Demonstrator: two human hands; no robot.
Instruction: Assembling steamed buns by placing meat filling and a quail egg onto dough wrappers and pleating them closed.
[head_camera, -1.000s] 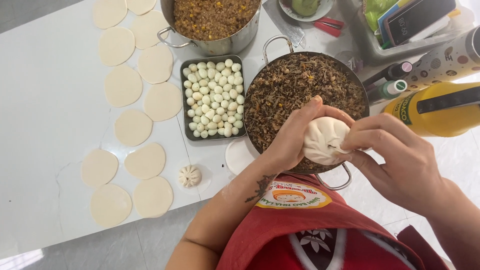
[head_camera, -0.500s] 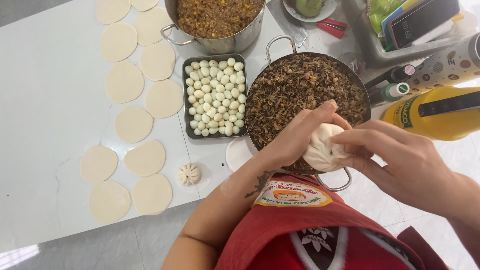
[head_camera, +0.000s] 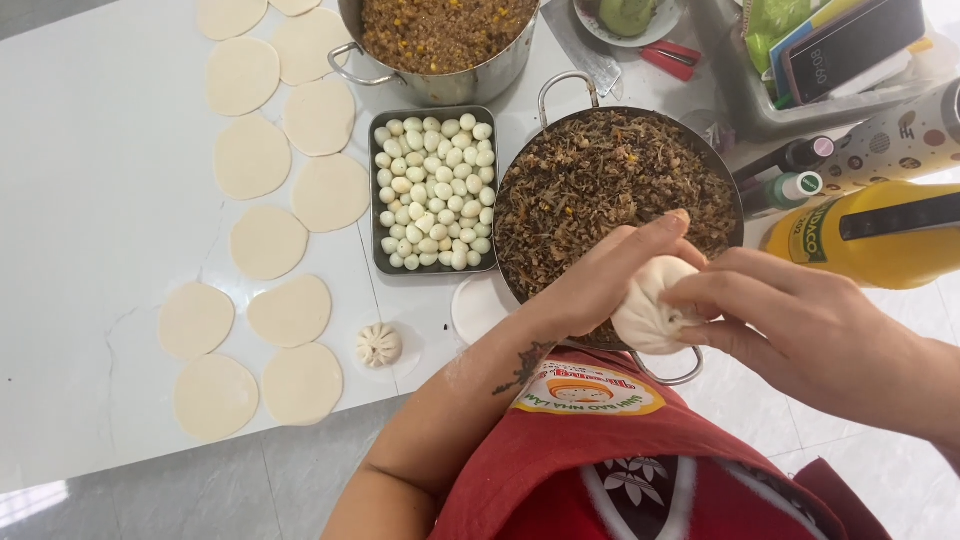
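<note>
The left hand (head_camera: 600, 285) is cupping a round white bun of soft dough (head_camera: 650, 305), its fingers (head_camera: 655, 228) curling over the far side and closing on it. The right hand (head_camera: 800, 325) is meeting it from the other side, its fingers (head_camera: 700, 290) pressing together on the bun's top edge. The bun is sitting between both hands, above the near rim of a wide round metal pan of dark shredded filling (head_camera: 600, 185). The dough is likely light, pliable and easily dented or torn; support from below in the palm, with only fingertip pressure at the gathered top, appears the safest hold. Just beyond the left fingers, a rectangular metal tray of small white peeled eggs (head_camera: 433, 190) is resting on the white desk (head_camera: 90, 200). Farther off, a steel pot of brown minced filling (head_camera: 440, 35) is standing. Well apart to the left, flat pale dough rounds (head_camera: 290, 312) and one finished pleated bun (head_camera: 378, 345) are lying. Beyond the right fingers, a yellow plastic bottle (head_camera: 880, 235) is lying.
</note>
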